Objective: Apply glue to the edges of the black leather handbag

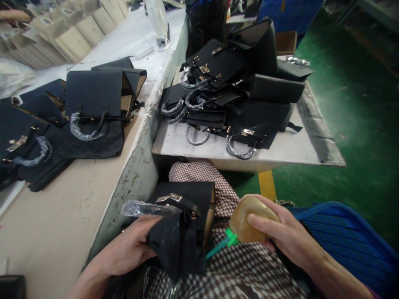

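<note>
Now the left hand (127, 245) curls around the soft flap of a stiff-sided black handbag (183, 216) on the checked lap (224, 282), while the right hand (286, 232) wraps an amber squeeze bottle (251, 219), light and soft, best held at its belly, beside the bag.

Handbag workshop, stacked black handbags (212, 66)

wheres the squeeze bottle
Low right in the head view, the amber squeeze bottle sits in the right hand, beside the black handbag in the left hand.
</note>
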